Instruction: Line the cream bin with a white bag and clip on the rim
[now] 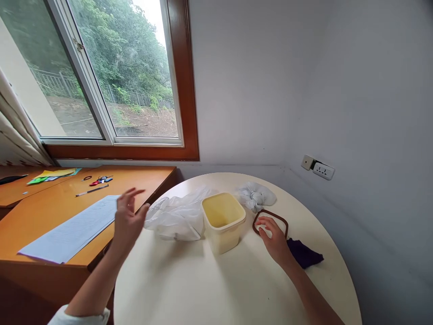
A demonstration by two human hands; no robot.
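Observation:
A pale yellow plastic bin stands upright on the round cream table, its mouth facing up. On its left lies a crumpled clear plastic bag. My left hand hovers near the bag's left end, fingers apart, holding nothing. To the right of the bin, my right hand is over a brown rounded-square frame, fingers curved and apart with nothing between them; I cannot tell whether it touches the frame. A dark purple cloth lies beside my right wrist. Behind the frame sits a knotted whitish bag.
An orange-brown desk adjoins the table on the left, bearing paper sheets, a pen, scissors and coloured papers. A wall with a power socket borders the right side.

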